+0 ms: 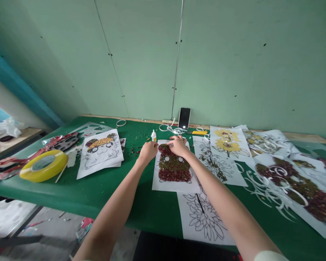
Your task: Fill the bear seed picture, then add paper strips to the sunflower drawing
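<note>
A sheet with a cartoon animal drawing lies in front of me, its body covered with dark red and olive-green bits like beans. My left hand is closed at the sheet's upper left edge. Just behind its fingers, a small white glue bottle stands upright, its lower part hidden; whether I grip it is unclear. My right hand rests over the upper right of the drawing, fingers apart, near the animal's ear. Another sheet with a flower outline lies partly under my right forearm.
To the left are a partly filled animal drawing and a yellow tape roll. Loose bits scatter nearby. A phone leans on the wall, with a yellow cutter beside it. White paper strips and a sunflower sheet lie right.
</note>
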`<move>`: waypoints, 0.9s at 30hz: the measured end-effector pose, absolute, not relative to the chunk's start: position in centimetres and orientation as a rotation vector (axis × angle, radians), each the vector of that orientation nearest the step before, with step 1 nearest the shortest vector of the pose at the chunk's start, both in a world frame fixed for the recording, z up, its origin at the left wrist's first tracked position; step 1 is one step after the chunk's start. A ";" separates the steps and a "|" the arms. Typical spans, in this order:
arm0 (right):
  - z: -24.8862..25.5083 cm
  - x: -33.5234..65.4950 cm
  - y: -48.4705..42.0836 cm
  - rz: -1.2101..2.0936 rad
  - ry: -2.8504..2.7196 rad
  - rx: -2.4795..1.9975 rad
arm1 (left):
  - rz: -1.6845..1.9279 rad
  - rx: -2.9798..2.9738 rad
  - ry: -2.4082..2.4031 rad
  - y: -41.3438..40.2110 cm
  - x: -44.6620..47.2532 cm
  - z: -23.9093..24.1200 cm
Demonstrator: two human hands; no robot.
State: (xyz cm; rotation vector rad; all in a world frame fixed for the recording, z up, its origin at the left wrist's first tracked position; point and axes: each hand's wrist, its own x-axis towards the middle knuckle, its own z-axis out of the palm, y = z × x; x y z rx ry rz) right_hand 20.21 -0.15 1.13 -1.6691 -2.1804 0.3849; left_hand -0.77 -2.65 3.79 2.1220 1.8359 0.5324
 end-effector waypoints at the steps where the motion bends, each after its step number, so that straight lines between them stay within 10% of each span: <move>1: 1.1 20.3 -0.1 0.385 -2.186 -1.659 | 0.550 2.123 1.828 -2.5 -0.8 3.6; 27: 0.6 20.7 0.1 0.290 -2.380 -1.574 | 0.601 2.154 1.782 -2.0 -1.2 2.9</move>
